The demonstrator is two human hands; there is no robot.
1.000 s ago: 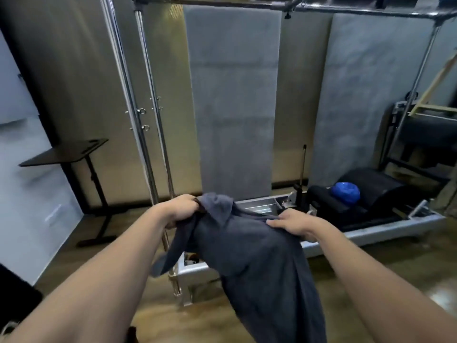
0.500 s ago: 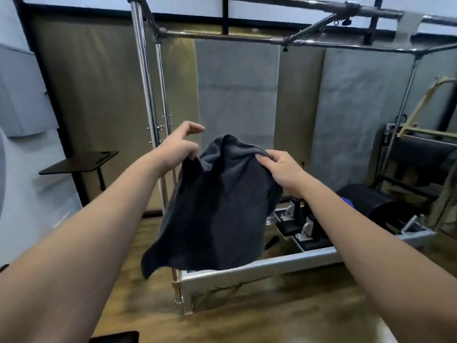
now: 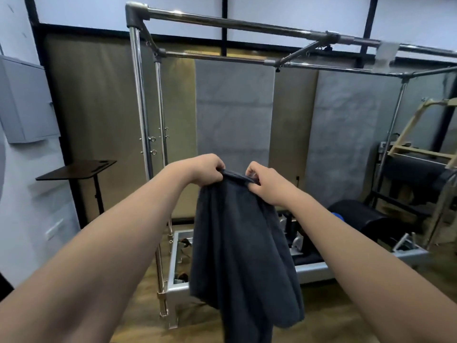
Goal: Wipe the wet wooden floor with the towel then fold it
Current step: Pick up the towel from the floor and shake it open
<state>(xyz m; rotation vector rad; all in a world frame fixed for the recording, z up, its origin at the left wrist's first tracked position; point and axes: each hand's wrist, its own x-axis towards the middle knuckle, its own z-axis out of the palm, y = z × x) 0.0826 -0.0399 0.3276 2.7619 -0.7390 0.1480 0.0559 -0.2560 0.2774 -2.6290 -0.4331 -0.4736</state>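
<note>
The dark towel is hanging in the air at the centre of the view, draping down toward six o'clock over the wooden floor. The left hand is gripping its top edge with curled fingers, and the right hand is pinching the same edge just beside it. The towel is possibly doubled over. A metal frame is standing behind, at twelve o'clock.
</note>
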